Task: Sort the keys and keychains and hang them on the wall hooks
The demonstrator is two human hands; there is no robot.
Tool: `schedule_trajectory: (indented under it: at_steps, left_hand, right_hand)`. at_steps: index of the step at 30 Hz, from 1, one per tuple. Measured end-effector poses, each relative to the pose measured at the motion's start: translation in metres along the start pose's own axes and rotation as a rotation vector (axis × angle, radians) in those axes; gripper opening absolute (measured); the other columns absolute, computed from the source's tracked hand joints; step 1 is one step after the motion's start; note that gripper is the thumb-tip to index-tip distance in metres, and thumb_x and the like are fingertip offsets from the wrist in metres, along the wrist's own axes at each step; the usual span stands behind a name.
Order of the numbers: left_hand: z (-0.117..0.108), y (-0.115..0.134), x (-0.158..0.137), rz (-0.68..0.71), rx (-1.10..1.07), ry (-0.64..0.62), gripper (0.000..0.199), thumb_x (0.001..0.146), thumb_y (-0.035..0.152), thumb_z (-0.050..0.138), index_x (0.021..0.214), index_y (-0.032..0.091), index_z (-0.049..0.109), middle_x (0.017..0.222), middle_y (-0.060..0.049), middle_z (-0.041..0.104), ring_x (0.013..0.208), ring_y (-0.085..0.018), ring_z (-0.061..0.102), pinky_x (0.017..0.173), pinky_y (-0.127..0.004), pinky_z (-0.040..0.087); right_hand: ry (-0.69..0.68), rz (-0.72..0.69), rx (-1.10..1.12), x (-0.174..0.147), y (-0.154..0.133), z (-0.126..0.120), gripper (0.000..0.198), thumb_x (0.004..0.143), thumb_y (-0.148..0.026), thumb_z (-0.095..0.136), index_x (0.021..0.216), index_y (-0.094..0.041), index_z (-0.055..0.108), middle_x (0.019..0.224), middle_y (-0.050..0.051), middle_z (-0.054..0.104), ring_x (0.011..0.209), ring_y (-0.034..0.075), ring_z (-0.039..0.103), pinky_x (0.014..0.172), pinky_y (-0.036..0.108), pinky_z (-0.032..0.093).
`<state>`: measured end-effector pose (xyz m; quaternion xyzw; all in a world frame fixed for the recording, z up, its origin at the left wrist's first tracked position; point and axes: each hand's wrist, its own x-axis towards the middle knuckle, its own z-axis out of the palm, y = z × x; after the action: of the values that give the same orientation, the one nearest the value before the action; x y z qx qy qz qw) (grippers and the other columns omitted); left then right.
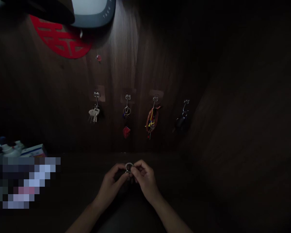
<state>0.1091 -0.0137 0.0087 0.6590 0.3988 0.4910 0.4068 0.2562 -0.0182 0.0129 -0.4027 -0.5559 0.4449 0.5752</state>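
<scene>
Both my hands meet low in the middle of the view around a metal key ring (129, 166). My left hand (113, 179) pinches the ring's left side between thumb and fingers. From the other side, my right hand (144, 176) grips it with thumb and curled fingers. Something small and metallic hangs below the ring between the fingertips, too dark to make out. On the wall above hang a bunch of keys (94, 113), a ring with a red tag (126, 131), an orange loop with small colourful pieces (151, 121), and a dark item (181, 122), each on its own hook.
A red paper cutout (63, 43) is on the dark wood panel, partly behind a cap (94, 14). Bottles (11, 150) and a box (35, 151) stand at the left, near a blurred-out patch. A small red item (98, 58) hangs higher up. The right side is very dark.
</scene>
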Motion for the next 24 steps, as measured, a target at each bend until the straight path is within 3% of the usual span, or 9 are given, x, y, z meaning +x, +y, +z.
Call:
schedule_trajectory:
  at_steps: [5,11,18,24]
  left_hand:
    - [-0.002,0.004,0.0,-0.028,0.002,0.002,0.017,0.081,0.034,0.057,0.087,0.02,0.066,0.089,-0.003,0.072,0.087,-0.019,0.065,0.083,-0.029,0.049]
    - [-0.004,-0.003,0.0,-0.034,0.097,-0.107,0.022,0.084,0.032,0.053,0.102,0.025,0.064,0.102,-0.002,0.071,0.097,-0.019,0.064,0.087,-0.028,0.048]
    - [-0.007,-0.018,0.001,-0.031,0.275,-0.323,0.021,0.086,0.033,0.05,0.097,0.028,0.067,0.098,0.003,0.073,0.092,-0.017,0.066,0.085,-0.025,0.05]
    - [-0.004,-0.026,0.004,-0.015,0.336,-0.376,0.021,0.086,0.034,0.048,0.093,0.029,0.067,0.098,0.003,0.072,0.094,-0.017,0.066,0.086,-0.025,0.049]
  right_hand:
    - [-0.005,0.015,0.002,-0.001,-0.004,0.006,0.026,0.077,-0.043,0.061,0.071,-0.018,0.054,0.059,-0.002,0.059,0.046,0.007,0.043,0.044,0.019,0.033]
    - [0.076,-0.043,-0.131,0.003,-0.013,-0.009,0.022,0.079,-0.038,0.06,0.071,-0.019,0.054,0.058,-0.003,0.056,0.052,0.01,0.048,0.049,0.02,0.038]
    - [0.301,-0.21,-0.279,0.024,-0.05,-0.059,0.021,0.078,-0.037,0.06,0.069,-0.018,0.055,0.058,-0.004,0.05,0.053,0.009,0.046,0.05,0.02,0.038]
    - [0.572,-0.303,-0.192,0.055,-0.092,-0.108,0.024,0.07,-0.04,0.066,0.068,-0.017,0.058,0.054,-0.005,0.052,0.044,0.006,0.042,0.041,0.017,0.033]
